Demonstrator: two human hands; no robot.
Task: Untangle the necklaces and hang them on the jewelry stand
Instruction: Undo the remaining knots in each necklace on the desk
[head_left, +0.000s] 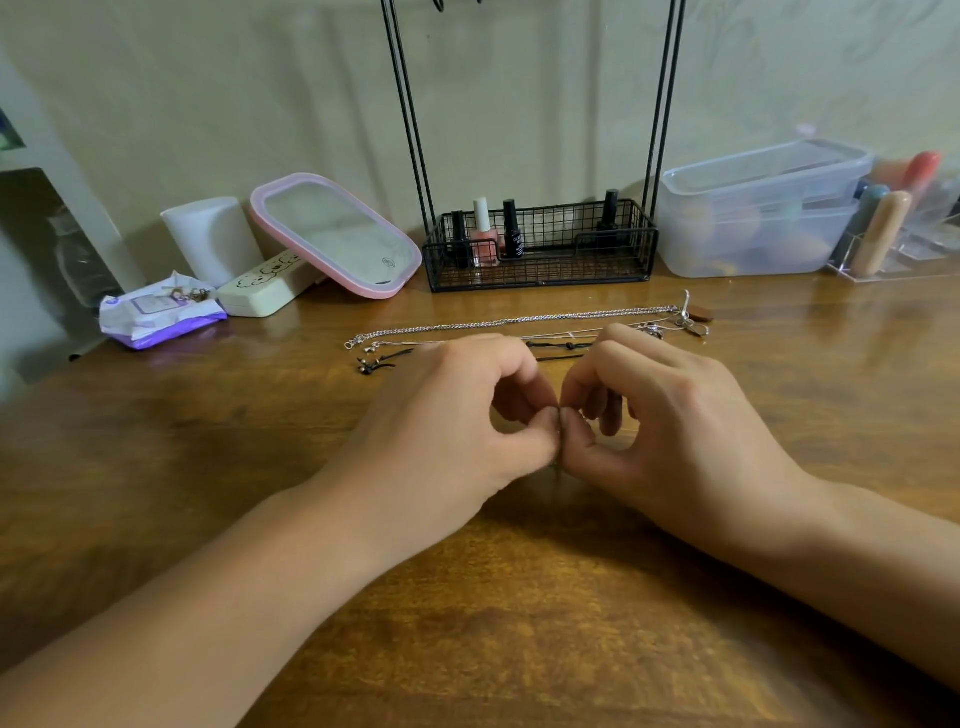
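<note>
My left hand and my right hand meet at the middle of the wooden table, thumbs and forefingers pinched together on a thin necklace strand that shows only between the fingertips. Behind the hands a silver chain necklace lies stretched out left to right. A black cord necklace with small beads lies beside it, partly hidden by my hands. Small pendants cluster at the chain's right end. The black wire jewelry stand rises at the back; its top is out of frame.
Nail polish bottles stand in the stand's basket. To the left are a pink-framed mirror, a white case, a white cylinder and a wipes pack. A clear plastic box and an acrylic organizer sit at the right.
</note>
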